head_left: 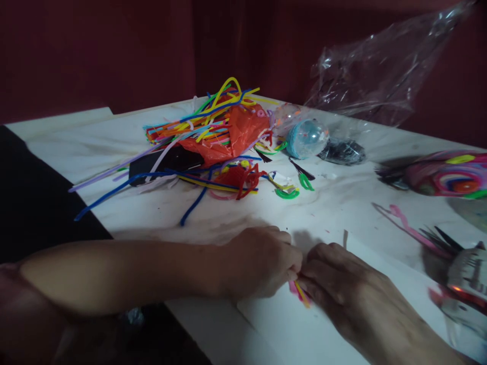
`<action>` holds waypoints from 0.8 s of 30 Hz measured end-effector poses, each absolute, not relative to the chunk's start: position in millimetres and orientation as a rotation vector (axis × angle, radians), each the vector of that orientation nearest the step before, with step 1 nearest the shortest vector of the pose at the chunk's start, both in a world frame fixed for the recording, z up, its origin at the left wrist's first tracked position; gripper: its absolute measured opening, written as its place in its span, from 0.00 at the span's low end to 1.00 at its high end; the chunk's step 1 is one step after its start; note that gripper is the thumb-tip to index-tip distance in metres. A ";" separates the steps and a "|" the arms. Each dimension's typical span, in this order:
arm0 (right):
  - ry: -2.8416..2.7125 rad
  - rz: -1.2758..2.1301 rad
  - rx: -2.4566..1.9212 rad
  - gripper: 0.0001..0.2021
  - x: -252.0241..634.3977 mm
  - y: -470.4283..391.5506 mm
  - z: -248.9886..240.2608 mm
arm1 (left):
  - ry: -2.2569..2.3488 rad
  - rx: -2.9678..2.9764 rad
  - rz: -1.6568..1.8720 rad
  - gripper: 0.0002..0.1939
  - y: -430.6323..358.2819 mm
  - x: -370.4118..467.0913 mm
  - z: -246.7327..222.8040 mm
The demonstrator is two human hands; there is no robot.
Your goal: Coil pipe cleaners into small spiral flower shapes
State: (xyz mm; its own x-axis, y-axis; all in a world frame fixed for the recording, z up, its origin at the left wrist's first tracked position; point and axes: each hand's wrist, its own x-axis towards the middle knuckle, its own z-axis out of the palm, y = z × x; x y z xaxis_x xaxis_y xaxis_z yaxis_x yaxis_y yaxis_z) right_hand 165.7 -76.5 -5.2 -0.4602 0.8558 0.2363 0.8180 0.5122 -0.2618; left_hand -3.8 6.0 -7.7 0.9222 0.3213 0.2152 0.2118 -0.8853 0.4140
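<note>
My left hand (262, 261) and my right hand (342, 284) meet low over the white table, fingertips almost touching. Both are closed in a pinch at the same spot. Short pink and yellow pipe cleaners (300, 293) stick out below the fingertips, held between the two hands. My fingers hide the upper part of these pieces. A white sheet (289, 334) lies under the hands.
Behind the hands lies a heap of coloured pipe cleaners (213, 126) with red wrapping. A clear ball with blue inside (306, 139) sits beside clear plastic film (365, 76). At right are a colourful bundle (449, 175) and a silvery object (470, 274).
</note>
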 end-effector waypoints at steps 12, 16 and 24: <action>-2.429 0.152 -1.400 0.15 166.4 -76.4 -6.7 | 0.406 2.783 0.392 0.04 5.5 -2.9 -13.7; -2.444 0.123 -1.394 0.15 165.9 -76.0 -5.0 | 0.395 2.788 0.379 0.06 3.1 -2.3 -11.2; -2.510 0.095 -1.423 0.16 167.9 -73.3 -6.5 | 0.503 2.796 0.343 0.06 -4.8 -1.2 -8.0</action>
State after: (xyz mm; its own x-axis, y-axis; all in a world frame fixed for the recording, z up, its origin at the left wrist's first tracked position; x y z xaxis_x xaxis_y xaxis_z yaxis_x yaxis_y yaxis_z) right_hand 167.9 -73.3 -6.5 -0.4899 0.8515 0.1868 0.8349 0.5199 -0.1806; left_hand -1.2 -4.8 -8.0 0.9112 0.3701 0.1809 0.3039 -0.9004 0.3115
